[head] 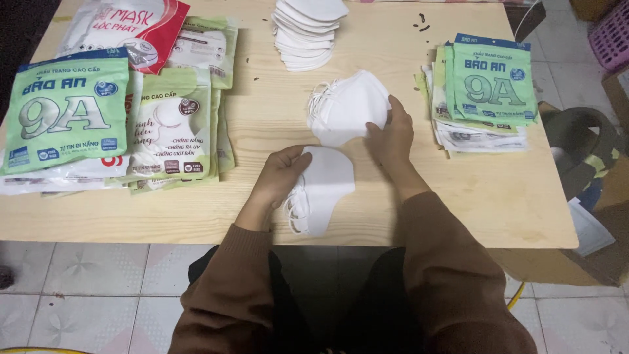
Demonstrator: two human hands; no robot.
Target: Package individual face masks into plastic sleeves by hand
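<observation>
My left hand [282,174] grips the left edge of a small stack of folded white face masks [324,190] lying near the table's front edge, ear loops hanging toward me. My right hand [391,134] rests on the lower right edge of a second stack of white masks [347,105] lying just beyond the first. Both stacks sit on the wooden table [472,196]. Brown sleeves cover both my forearms.
A taller pile of white masks [306,33] stands at the table's far middle. Green, white and red mask packets [108,111] cover the left side. A stack of green packets [488,88] lies at the right. A dark bag [580,147] sits beside the table's right edge.
</observation>
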